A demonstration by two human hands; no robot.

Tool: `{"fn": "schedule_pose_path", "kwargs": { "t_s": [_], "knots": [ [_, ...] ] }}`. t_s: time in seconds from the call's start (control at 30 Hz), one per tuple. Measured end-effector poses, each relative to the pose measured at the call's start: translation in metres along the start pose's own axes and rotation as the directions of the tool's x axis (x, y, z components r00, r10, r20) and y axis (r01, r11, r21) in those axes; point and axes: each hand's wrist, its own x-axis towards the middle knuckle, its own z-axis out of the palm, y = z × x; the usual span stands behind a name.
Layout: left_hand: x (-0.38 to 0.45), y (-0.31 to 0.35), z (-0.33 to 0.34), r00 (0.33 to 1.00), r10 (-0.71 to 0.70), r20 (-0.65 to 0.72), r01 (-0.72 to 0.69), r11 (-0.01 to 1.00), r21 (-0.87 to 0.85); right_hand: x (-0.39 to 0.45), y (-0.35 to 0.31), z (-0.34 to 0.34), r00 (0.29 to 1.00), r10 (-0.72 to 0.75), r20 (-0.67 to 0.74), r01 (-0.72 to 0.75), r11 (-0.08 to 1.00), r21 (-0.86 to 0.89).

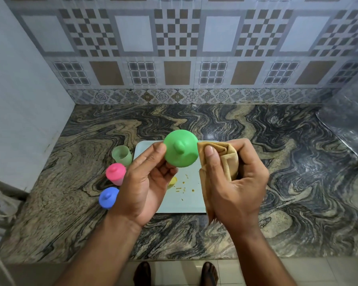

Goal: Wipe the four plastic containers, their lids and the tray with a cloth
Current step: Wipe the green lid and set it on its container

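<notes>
- Left hand (pixel 145 182) holds a green lid (pixel 181 148) above the tray (pixel 186 203).
- Right hand (pixel 236 182) grips a tan cloth (pixel 217 162) against the lid's right edge.
- Left of the tray: green cup (pixel 122 155), pink container (pixel 115 174), blue container (pixel 108 197).

**Soft, even light; wide-angle bend at the edges**

Light is diffuse and moderately bright, with only faint shadows. The polished counter (pixel 277 141) shows pale glare at centre right. The tiled wall (pixel 178 48) bows outward toward the frame's upper corners. The right hand (pixel 236 182) is slightly motion-blurred along its right edge; the centre is sharp, the corners softer.
</notes>
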Motion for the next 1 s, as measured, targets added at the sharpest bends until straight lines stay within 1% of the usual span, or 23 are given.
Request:
{"fn": "schedule_pose_path", "kwargs": {
  "t_s": [0.1,0.2,0.3,0.4,0.47,0.5,0.57,0.63,0.7,0.8,0.87,0.9,0.93,1.0],
  "knots": [
    [-0.002,0.001,-0.002,0.997,0.012,0.082,-0.018,0.997,0.075,0.003,0.002,0.002,1.000,-0.004,0.022,0.004,1.000,-0.011],
    [-0.002,0.006,-0.011,0.978,0.015,0.207,-0.045,0.989,0.142,0.009,0.002,0.000,0.997,0.054,0.061,-0.056,0.998,0.029],
    [0.000,0.011,-0.014,0.954,-0.020,0.299,-0.041,0.980,0.197,0.020,-0.001,-0.002,0.976,0.153,0.153,-0.170,0.979,0.109],
    [0.001,0.015,-0.014,0.928,-0.080,0.364,0.009,0.981,0.195,0.029,-0.003,-0.002,0.923,0.263,0.282,-0.332,0.914,0.234],
    [0.002,0.016,-0.013,0.906,-0.105,0.411,0.033,0.983,0.180,0.034,-0.002,0.000,0.880,0.327,0.344,-0.418,0.879,0.232],
    [0.002,0.016,-0.012,0.899,-0.115,0.423,0.044,0.984,0.174,0.036,-0.001,0.001,0.871,0.348,0.346,-0.436,0.873,0.220],
    [0.003,0.016,-0.012,0.895,-0.133,0.427,0.060,0.982,0.180,0.043,0.003,-0.002,0.878,0.368,0.307,-0.437,0.877,0.199],
    [0.006,0.019,-0.014,0.904,-0.155,0.399,0.055,0.966,0.251,0.050,0.004,-0.011,0.882,0.359,0.305,-0.429,0.880,0.204],
    [0.011,0.023,-0.016,0.915,-0.175,0.363,0.044,0.939,0.341,0.053,0.003,-0.022,0.879,0.300,0.371,-0.391,0.898,0.201],
    [0.017,0.030,-0.018,0.904,-0.208,0.373,0.040,0.911,0.411,0.054,0.001,-0.029,0.848,0.199,0.491,-0.268,0.961,0.074],
    [0.020,0.033,-0.016,0.890,-0.229,0.393,0.038,0.899,0.437,0.051,0.000,-0.027,0.816,0.184,0.547,-0.224,0.975,0.007],
    [0.021,0.035,-0.015,0.886,-0.236,0.400,0.036,0.894,0.446,0.049,0.000,-0.025,0.812,0.180,0.556,-0.211,0.977,-0.008],
    [0.022,0.036,-0.013,0.882,-0.238,0.406,0.037,0.895,0.444,0.048,0.001,-0.022,0.818,0.174,0.548,-0.201,0.980,-0.010],
    [0.023,0.036,-0.010,0.880,-0.227,0.417,0.059,0.924,0.378,0.042,0.001,-0.017,0.866,0.155,0.476,-0.197,0.980,0.039]
  ]
}}
